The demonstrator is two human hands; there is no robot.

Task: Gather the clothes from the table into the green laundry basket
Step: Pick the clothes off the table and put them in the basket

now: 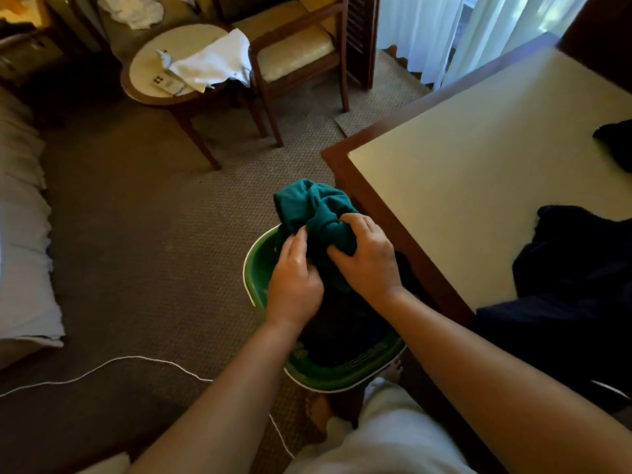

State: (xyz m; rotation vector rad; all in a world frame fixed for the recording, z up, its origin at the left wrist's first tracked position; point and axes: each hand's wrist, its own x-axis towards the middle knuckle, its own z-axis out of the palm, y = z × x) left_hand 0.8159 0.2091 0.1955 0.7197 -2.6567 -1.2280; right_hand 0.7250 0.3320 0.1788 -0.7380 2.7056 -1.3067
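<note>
A bunched teal garment (pixel 313 208) hangs over the far end of the green laundry basket (pixel 260 260), which stands on the carpet beside the table. My left hand (pixel 295 283) grips its near left side and my right hand (pixel 367 256) is closed on a fold at its right. Dark clothing (pixel 342 331) lies inside the basket below my hands. On the cream-topped table (pixel 478 165) a large dark navy garment (pixel 578 261) drapes over the near edge, and a smaller dark piece (pixel 615 143) lies at the far right.
The table's wooden corner (pixel 328 155) is close to the basket's right. A round side table (pixel 160 68) with white cloth (pixel 212 61) and a wooden armchair (pixel 301 46) stand beyond. A bed edge (pixel 20 234) lies left. A white cord (pixel 136 360) crosses the carpet.
</note>
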